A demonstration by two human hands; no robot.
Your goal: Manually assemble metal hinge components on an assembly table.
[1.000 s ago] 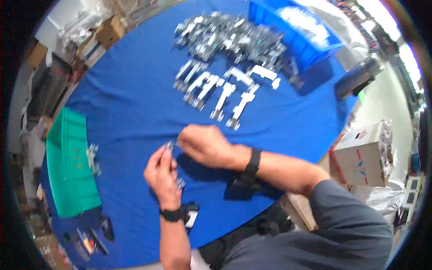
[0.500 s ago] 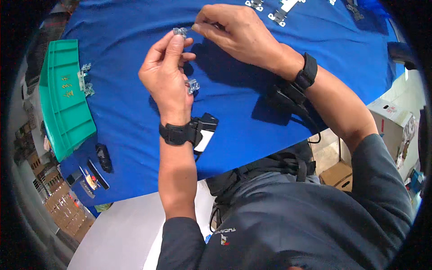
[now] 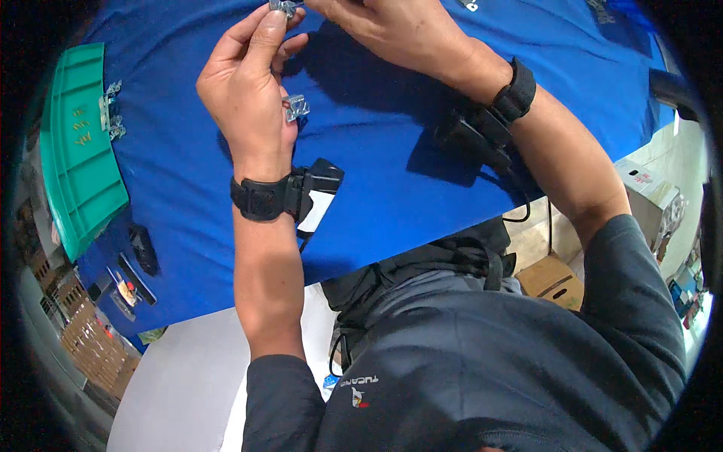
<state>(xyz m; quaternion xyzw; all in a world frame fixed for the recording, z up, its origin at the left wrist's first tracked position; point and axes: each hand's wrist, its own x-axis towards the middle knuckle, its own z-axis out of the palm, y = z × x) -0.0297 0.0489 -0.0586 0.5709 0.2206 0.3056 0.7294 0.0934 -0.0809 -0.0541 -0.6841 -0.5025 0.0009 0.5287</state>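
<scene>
Near the top edge, my left hand [image 3: 247,90] pinches a small clear, shiny fitting [image 3: 283,7] between thumb and forefinger. A second clear fitting [image 3: 296,108] shows beside the palm of that hand; whether it is held there or lies on the cloth I cannot tell. My right hand [image 3: 403,34] is close to the right of the pinched fitting, its fingers drawn together. The frame's upper edge cuts off part of its fingertips, so what they hold is hidden.
Blue cloth [image 3: 361,203] covers the table. On the left lies a green tray [image 3: 94,177] with several brass-coloured screws [image 3: 81,126], and more clear fittings [image 3: 113,111] at its right edge. Small tools [image 3: 134,279] and a black object [image 3: 143,248] lie below. A cardboard box [image 3: 553,282] stands under the table.
The whole view has shifted, so the tray, cloth and hands appear farther left and higher. My right hand is nearer the pinched fitting, which my left hand still holds.
</scene>
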